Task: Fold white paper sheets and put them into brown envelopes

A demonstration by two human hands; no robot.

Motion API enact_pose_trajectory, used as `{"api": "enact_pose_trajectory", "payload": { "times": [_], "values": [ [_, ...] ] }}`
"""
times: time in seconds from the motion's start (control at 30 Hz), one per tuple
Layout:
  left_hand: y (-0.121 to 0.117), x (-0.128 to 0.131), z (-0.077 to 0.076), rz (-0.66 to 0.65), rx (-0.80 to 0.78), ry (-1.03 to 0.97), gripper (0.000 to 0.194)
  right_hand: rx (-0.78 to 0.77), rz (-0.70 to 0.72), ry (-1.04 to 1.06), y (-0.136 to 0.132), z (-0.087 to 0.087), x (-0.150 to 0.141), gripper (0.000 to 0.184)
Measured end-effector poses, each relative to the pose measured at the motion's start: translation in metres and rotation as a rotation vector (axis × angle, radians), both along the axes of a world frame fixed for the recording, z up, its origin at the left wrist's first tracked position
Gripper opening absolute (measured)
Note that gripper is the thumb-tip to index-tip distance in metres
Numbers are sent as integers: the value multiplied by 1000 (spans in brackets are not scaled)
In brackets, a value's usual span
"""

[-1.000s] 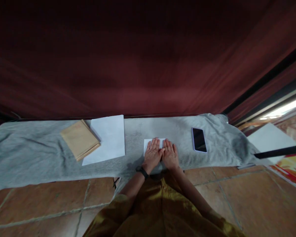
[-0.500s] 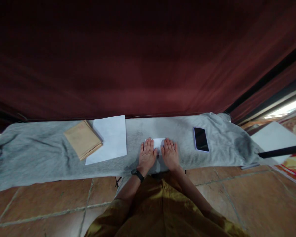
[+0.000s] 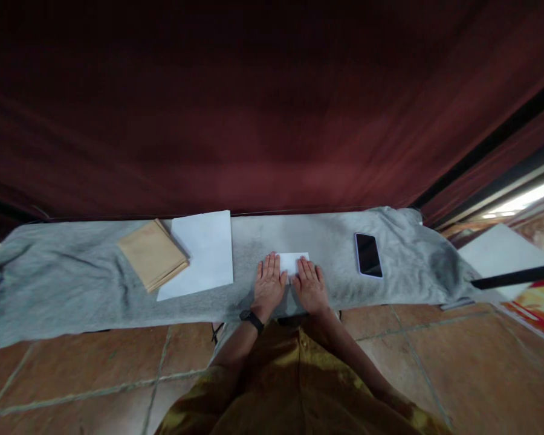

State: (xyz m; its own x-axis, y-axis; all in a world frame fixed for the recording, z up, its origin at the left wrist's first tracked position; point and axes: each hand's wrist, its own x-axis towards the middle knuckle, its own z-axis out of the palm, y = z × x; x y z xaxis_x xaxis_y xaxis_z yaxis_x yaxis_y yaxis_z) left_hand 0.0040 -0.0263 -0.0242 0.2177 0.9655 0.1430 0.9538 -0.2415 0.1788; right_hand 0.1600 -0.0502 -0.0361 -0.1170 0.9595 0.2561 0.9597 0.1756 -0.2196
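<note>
A small white piece of paper (image 3: 291, 262), apparently folded, lies on the grey cloth in front of me. Flat on its left side rests my left hand (image 3: 269, 286), fingers stretched forward; a dark band is on that wrist. My right hand (image 3: 310, 286) lies over the paper's right side, also flat with fingers extended. Between the two hands the middle of the paper shows, while its side edges are partly hidden under the fingers.
Grey cloth (image 3: 258, 232) covers the long narrow surface. To the left, a stack of brown paper envelopes (image 3: 153, 254) overlaps white sheets (image 3: 206, 254). A phone (image 3: 369, 255) lies to the right. A dark red curtain (image 3: 263, 151) hangs behind; tiled floor (image 3: 104, 356) lies below.
My right hand has shifted slightly and its fingers now angle more to the left, showing the paper's upper right corner. My left hand stays nearly in place.
</note>
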Motion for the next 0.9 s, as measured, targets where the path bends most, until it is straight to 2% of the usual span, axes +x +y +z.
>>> {"api": "enact_pose_trajectory", "payload": {
  "times": [0.27,0.4,0.47,0.6,0.67,0.8,0.9],
  "values": [
    [-12,-20,1,49,-4,13,62,15,-26,2,-11,-8,14,58],
    [-24,-20,4,65,26,21,61,19,-23,10,-12,-12,15,58],
    [-33,-17,4,7,44,19,59,15,-19,11,-13,-13,15,59],
    [-50,-9,4,-230,43,32,57,6,-10,10,-14,-12,15,57],
    [-54,-9,4,-298,39,45,57,5,-8,7,-14,-10,16,56],
    [-54,-12,6,-323,49,50,58,3,-17,10,-11,-3,14,53],
    [-53,-12,5,-328,61,42,57,-9,88,27,-3,5,3,51]
  ]
}}
